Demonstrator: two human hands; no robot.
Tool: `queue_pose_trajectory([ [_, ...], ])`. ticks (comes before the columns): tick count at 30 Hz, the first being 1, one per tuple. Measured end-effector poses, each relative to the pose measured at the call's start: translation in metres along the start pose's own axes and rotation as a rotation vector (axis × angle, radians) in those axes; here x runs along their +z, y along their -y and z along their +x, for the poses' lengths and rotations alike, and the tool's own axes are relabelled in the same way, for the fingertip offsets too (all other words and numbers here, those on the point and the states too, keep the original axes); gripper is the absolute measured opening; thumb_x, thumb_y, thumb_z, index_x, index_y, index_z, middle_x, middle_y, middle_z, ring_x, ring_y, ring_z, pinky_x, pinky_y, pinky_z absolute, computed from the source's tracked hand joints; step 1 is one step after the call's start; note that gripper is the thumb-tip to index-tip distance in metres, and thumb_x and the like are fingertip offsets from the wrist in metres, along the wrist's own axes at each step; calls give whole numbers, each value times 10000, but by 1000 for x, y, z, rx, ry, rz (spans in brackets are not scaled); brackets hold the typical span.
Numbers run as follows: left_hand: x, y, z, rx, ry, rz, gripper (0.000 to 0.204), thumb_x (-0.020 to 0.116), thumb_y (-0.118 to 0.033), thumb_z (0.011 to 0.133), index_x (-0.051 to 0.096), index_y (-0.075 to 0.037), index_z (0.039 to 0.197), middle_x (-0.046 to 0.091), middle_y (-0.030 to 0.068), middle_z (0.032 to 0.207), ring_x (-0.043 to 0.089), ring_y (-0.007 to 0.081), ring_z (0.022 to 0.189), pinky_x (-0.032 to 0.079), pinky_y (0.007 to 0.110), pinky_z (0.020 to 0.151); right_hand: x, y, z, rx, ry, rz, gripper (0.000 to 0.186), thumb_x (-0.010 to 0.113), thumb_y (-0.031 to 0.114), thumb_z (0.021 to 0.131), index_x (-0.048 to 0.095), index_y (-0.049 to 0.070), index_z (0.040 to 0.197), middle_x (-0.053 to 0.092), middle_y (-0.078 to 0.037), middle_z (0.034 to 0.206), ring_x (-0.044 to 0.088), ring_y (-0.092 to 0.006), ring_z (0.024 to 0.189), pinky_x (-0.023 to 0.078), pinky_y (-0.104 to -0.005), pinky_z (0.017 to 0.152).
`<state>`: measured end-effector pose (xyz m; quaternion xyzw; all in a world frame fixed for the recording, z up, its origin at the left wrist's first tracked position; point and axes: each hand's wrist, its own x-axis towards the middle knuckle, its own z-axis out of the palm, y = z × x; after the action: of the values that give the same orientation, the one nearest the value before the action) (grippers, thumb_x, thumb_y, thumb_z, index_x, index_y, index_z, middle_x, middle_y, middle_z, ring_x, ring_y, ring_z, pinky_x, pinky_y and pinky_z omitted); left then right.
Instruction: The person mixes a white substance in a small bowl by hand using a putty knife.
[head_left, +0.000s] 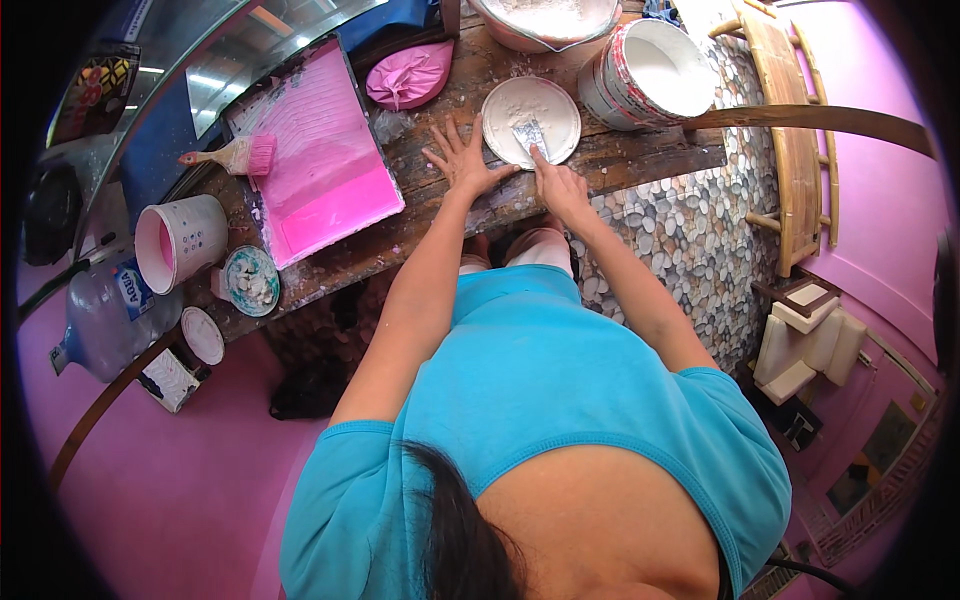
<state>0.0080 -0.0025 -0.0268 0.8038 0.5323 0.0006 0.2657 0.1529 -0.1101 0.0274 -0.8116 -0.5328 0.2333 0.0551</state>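
A round white lid (498, 118) with pale paste smeared over it lies on a worn wooden table. My right hand (562, 188) closes on a small putty knife (528, 134), its index finger stretched along it. The knife's flat metal blade rests on the paste. Left of the lid, my left hand (462, 163) lies on the table with its fingers spread, its thumb reaching to the lid's near rim. It holds nothing. The knife's handle is hidden under my right hand.
A bucket of white paint (610, 95) and a basin of pale powder (510, 28) stand behind the lid. Leftward are a pink paint tray (330, 225), a brush (232, 158), a pink bundle (410, 76), a white tub (182, 238) and a bowl of white lumps (250, 281).
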Motion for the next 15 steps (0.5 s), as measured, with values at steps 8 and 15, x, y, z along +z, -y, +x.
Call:
queue_pose_trajectory([
  [8, -3, -2, 0, -1, -3, 2, 1236, 739, -738, 504, 169, -312, 1515, -51, 199, 1570, -167, 461, 1409, -60, 725, 1027, -4, 3, -5, 12, 13, 6, 452, 483, 257, 930, 462, 239, 1381, 646, -253, 786, 636, -437, 739, 485, -559, 704],
  [15, -6, -6, -2, -21, 9, -13, 1249, 766, -719, 479, 188, -319, 1511, -57, 181, 1573, -165, 443, 1416, -79, 692, 1057, -21, -5, -17, -27, -68, 64, 505, 493, 270, 925, 403, 197, 1417, 646, -251, 765, 628, -448, 708, 487, -544, 678],
])
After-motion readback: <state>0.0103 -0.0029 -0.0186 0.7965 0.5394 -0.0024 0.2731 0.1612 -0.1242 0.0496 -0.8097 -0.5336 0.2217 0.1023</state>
